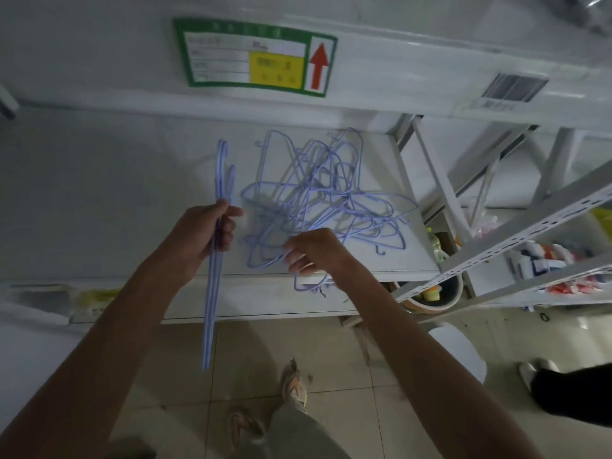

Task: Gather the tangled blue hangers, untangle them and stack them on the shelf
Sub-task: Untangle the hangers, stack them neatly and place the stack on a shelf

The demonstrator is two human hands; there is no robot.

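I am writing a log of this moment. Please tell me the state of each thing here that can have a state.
Left hand: closed in a grip on a small bundle of aligned hangers.
Aligned hangers: held edge-on, sticking out past the shelf edge.
Right hand: fingers pinching a wire of the tangled pile.
Tangled hangers: lying in a knot on the shelf.
Shelf: carrying the pile.

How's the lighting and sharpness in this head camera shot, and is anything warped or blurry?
Head view: dim and bluish, with soft shadows on the shelf; the wide lens bends the shelf edges and the rack at right; the small print on the green sign is too blurred to read; the tangled hangers and both hands, left hand and right hand, look slightly soft.
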